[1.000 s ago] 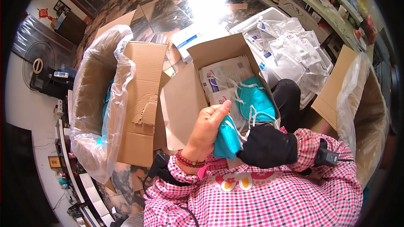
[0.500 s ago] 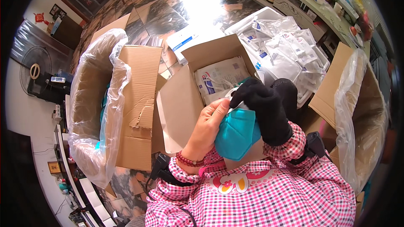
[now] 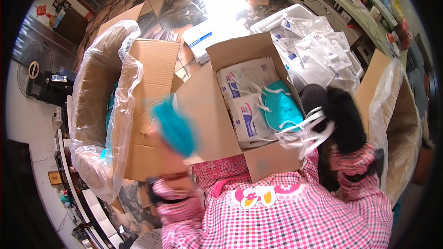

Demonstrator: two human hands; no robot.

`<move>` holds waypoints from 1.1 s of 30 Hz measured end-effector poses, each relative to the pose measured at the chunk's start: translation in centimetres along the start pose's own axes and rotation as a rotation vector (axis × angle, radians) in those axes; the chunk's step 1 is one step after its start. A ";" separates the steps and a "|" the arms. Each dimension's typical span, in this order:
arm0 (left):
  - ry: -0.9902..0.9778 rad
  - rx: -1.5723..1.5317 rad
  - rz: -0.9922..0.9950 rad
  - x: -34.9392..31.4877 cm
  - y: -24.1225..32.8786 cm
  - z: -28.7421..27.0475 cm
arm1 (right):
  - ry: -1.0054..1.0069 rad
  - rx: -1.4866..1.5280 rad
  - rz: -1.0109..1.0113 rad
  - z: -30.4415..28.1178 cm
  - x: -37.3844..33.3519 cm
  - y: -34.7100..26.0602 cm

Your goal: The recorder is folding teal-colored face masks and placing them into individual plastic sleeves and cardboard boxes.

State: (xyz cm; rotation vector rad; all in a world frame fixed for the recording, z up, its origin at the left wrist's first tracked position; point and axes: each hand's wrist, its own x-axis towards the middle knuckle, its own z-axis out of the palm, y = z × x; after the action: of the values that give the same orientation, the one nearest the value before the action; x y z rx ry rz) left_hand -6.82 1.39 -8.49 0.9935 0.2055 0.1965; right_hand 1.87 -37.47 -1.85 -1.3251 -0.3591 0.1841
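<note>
A teal face mask (image 3: 174,128), smeared by motion, is in my left hand (image 3: 170,157), beside the flap of the left carton. My right hand (image 3: 345,120), in a black glove, is right of the small cardboard box (image 3: 241,46); its fingers are too blurred to read. Blurred white straps (image 3: 308,131) hang over that box's right edge, near the glove; whether the glove touches them I cannot tell. Inside the box, another teal mask (image 3: 279,107) with white straps lies on flat white packets (image 3: 249,119).
At left stands a large carton lined with clear plastic (image 3: 130,71), with teal pieces inside. Another plastic-lined carton (image 3: 385,97) stands at right. Beyond the box are a white tub (image 3: 258,28) heaped with white packets and a white-and-blue carton (image 3: 203,39).
My hands have parted: the left swung left with a teal mask, the right drew right. The box's contents, including a teal mask, now show.
</note>
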 end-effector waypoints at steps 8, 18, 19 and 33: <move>0.713 0.213 0.428 4.2 13.0 -1.2 | 0.522 -1.130 -0.170 -4.4 1.9 -2.7; 1.212 1.577 0.851 14.6 24.8 -23.0 | 0.748 -0.993 -0.409 -7.3 1.1 -10.1; 1.036 1.700 0.762 14.6 25.9 -29.3 | 0.773 -0.863 -0.426 -8.3 0.6 -11.0; 0.051 1.103 0.595 12.7 5.4 -4.3 | 1.242 -1.942 -0.008 -31.0 -17.2 -21.6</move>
State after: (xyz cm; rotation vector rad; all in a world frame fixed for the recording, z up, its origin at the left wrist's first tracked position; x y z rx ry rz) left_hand 3.92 10.97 -7.24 2.1408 0.0412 0.6955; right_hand -4.55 -76.68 10.27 -2.9124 0.8076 -1.3082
